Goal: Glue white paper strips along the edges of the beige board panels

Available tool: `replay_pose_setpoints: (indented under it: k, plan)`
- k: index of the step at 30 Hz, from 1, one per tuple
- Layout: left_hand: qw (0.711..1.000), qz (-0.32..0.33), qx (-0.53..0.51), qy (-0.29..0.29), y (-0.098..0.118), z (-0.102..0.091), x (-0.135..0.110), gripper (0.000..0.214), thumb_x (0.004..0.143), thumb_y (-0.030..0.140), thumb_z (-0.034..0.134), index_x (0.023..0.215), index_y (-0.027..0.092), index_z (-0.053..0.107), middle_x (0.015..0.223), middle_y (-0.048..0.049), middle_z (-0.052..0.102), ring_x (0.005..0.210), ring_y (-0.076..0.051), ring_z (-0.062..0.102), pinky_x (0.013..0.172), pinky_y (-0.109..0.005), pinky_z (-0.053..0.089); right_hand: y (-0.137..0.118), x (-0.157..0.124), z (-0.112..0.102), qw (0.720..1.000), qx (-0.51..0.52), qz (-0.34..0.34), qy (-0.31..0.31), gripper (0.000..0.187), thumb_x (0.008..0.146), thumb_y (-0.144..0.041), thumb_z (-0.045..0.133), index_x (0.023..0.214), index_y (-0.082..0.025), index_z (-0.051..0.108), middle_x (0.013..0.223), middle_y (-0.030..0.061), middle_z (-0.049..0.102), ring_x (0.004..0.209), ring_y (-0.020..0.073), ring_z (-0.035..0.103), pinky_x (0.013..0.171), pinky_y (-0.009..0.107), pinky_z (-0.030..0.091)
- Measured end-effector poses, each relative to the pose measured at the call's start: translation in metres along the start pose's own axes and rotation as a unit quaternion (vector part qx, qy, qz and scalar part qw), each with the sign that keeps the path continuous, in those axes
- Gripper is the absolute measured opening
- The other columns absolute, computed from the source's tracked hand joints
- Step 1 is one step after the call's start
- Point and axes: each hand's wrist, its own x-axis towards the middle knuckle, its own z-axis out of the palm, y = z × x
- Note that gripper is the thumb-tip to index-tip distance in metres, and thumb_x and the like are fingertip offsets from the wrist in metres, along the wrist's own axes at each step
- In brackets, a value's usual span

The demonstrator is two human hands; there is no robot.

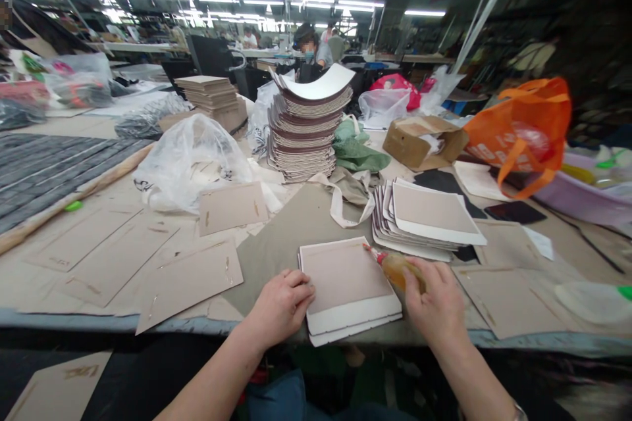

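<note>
right hand (437, 299) holds glue bottle (397, 268) over board (345, 286); left hand (281, 306) steadies it.

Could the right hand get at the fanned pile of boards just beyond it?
Probably yes: the right hand lies close before the fanned pile with nothing between, though it holds a glue bottle.

The left hand (281, 306) pressed on the left edge of a white-bordered board panel (345, 283) lying at the near edge of the tabletop (276, 237). The right hand (437, 302) gripped a small glue bottle (395, 266), its nozzle touching the panel's far right corner. Just beyond lay a fanned pile of panels (427, 214); farther off stood a tall stack (306, 128) and an orange bag (526, 128)
</note>
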Motion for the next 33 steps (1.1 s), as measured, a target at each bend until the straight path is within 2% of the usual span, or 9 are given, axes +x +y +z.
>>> replay_pose_setpoints:
  k: [6,9,11,15,17,19,22,29,33]
  plan:
    - [1.000,0.003,-0.001,-0.003,0.000,-0.001,0.002,0.022,0.091,0.022,0.046,0.094,0.022,0.068,0.100,-0.0059,0.063,0.090,-0.020,0.056,0.079,-0.036,0.048,-0.047,-0.006,0.028,0.982,0.173,0.035,-0.065,0.016,0.091,-0.024,0.047,0.101,-0.019,0.058,0.093,0.0079,0.057,0.089,0.0210,0.055,0.080,0.036,0.047]
    - [1.000,0.014,-0.006,-0.001,0.000,-0.001,0.002,0.022,0.090,0.020,0.046,0.093,0.021,0.068,0.100,-0.0060,0.064,0.090,-0.021,0.056,0.079,-0.036,0.048,-0.070,-0.007,0.041,0.942,0.295,0.133,-0.091,0.018,0.086,-0.030,0.053,0.099,-0.019,0.059,0.096,0.0075,0.061,0.093,0.0223,0.057,0.085,0.038,0.046]
    - [1.000,0.012,-0.010,0.003,-0.001,-0.001,0.001,0.021,0.090,0.020,0.047,0.093,0.021,0.068,0.100,-0.0060,0.064,0.090,-0.021,0.057,0.080,-0.037,0.048,-0.074,-0.003,0.044,0.866,0.414,0.267,-0.087,0.025,0.080,-0.037,0.061,0.097,-0.019,0.060,0.092,0.0054,0.064,0.089,0.0228,0.060,0.082,0.037,0.049]
    - [0.998,-0.006,-0.048,0.028,0.000,-0.001,0.000,0.019,0.088,0.019,0.050,0.093,0.022,0.068,0.100,-0.0063,0.063,0.091,-0.019,0.058,0.082,-0.034,0.048,-0.051,0.013,0.028,0.608,0.630,0.483,0.014,0.028,0.078,-0.040,0.064,0.100,-0.022,0.061,0.095,0.0016,0.068,0.083,0.0182,0.065,0.069,0.029,0.053]
    - [0.996,-0.016,-0.077,0.049,0.000,0.000,0.001,0.019,0.088,0.019,0.050,0.093,0.021,0.068,0.097,-0.0067,0.063,0.089,-0.018,0.059,0.080,-0.031,0.048,-0.031,0.023,0.013,0.528,0.625,0.566,0.101,0.018,0.085,-0.030,0.055,0.097,-0.022,0.065,0.097,0.0001,0.069,0.079,0.0134,0.065,0.064,0.023,0.054]
    - [0.993,-0.028,-0.090,0.073,-0.002,0.001,0.002,0.018,0.088,0.021,0.051,0.095,0.020,0.068,0.094,-0.0067,0.063,0.085,-0.016,0.060,0.077,-0.029,0.049,-0.010,0.030,0.000,0.493,0.606,0.605,0.152,0.022,0.091,-0.025,0.045,0.096,-0.024,0.067,0.100,-0.0023,0.068,0.077,0.0106,0.065,0.060,0.021,0.054]
    - [0.990,-0.052,-0.071,0.110,-0.010,0.000,0.003,0.017,0.088,0.025,0.053,0.094,0.020,0.068,0.087,-0.0060,0.064,0.081,-0.016,0.061,0.074,-0.028,0.050,0.020,0.030,-0.012,0.509,0.601,0.590,0.181,0.028,0.094,-0.025,0.038,0.094,-0.025,0.067,0.105,-0.0023,0.066,0.078,0.0105,0.065,0.059,0.021,0.055]
    - [0.974,-0.173,0.124,0.080,-0.033,-0.023,0.025,0.023,0.089,0.029,0.052,0.099,0.017,0.068,0.099,-0.0077,0.067,0.096,-0.020,0.061,0.087,-0.033,0.049,0.072,0.005,-0.010,0.684,0.533,0.489,0.094,0.005,0.084,-0.026,0.058,0.088,-0.022,0.058,0.112,0.0098,0.062,0.101,0.0189,0.062,0.074,0.022,0.051]
    - [0.961,-0.203,0.187,0.022,-0.045,-0.037,0.063,0.026,0.089,0.027,0.049,0.107,0.016,0.064,0.110,-0.0109,0.065,0.106,-0.024,0.058,0.096,-0.038,0.043,0.081,-0.010,0.001,0.751,0.501,0.429,0.008,0.023,0.080,-0.037,0.062,0.096,-0.023,0.052,0.113,0.0139,0.061,0.105,0.0273,0.061,0.083,0.034,0.051]
